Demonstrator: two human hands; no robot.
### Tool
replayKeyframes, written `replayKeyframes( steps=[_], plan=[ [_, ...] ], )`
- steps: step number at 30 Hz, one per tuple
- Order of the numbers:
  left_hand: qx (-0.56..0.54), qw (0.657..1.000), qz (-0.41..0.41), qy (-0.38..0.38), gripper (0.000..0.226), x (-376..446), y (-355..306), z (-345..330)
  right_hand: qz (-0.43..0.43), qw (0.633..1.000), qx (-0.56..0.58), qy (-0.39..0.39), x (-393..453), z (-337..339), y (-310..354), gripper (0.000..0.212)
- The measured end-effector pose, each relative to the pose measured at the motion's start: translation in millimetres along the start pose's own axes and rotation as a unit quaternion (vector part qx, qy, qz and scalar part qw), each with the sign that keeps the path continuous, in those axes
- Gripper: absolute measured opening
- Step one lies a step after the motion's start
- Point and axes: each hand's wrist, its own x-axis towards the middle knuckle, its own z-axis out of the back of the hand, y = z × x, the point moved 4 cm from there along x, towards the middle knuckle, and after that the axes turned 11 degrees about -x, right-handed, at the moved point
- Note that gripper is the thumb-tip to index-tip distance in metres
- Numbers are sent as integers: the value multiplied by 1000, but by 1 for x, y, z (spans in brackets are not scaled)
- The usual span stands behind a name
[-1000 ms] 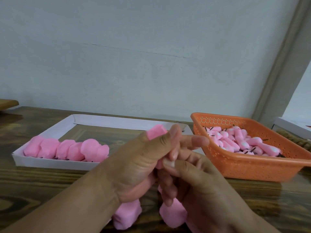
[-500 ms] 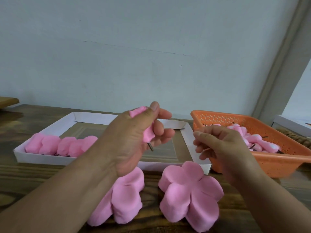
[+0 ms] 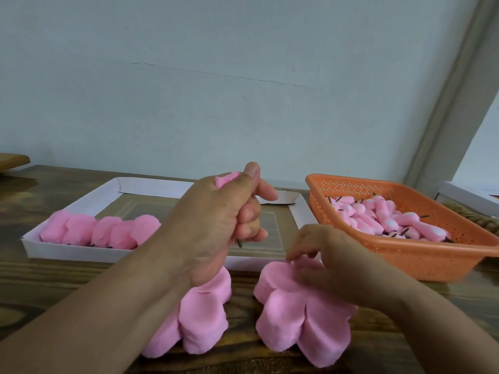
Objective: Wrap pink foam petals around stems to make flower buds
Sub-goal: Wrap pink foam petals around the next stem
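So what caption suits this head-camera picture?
Left hand holds a pink bud while right hand reaches for foam petals.

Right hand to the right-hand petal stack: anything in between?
Nothing visible. The right hand is already down on the far edge of the right petal stack, fingertips touching its top. The left hand, holding a bud, stays clear to the left.
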Motion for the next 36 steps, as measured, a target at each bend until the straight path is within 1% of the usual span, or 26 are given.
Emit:
replayKeyframes(
  steps=[4,7,11,14,17,20,24,27,32,34,36],
  plan=[
    [-17,999,3,-35,36,2,3,6,13,1000,8,-4,-1,2,3,8],
    [-15,998,6,-54,36,4,4,9,18,1000,19,-10,0,0,3,9],
    [-16,999,6,-48,42,3,5,7,3,1000,-4,-13,-1,-7,5,25],
    [-15,999,9,-40,48,2,6,4,28,999,-21,-24,-1,-9,11,18],
    [-17,999,8,-44,45,2,5,4,34,998,-19,-39,0,-8,12,12],
    [-15,999,7,-48,42,2,5,5,36,999,-22,-32,-1,-9,13,7],
    [-2,999,8,-48,40,1,7,4,36,998,-34,-28,-1,-10,13,9],
    [0,999,7,-47,38,1,7,2,40,998,-43,-18,0,-11,13,6],
    [1,999,9,-52,37,0,8,2,56,996,-68,2,1,-15,16,13],
    [3,998,12,-55,38,1,8,3,63,996,-60,-17,2,-10,15,13],
    [5,998,13,-58,38,1,9,4,53,997,-8,-50,2,1,12,15]
  ],
)
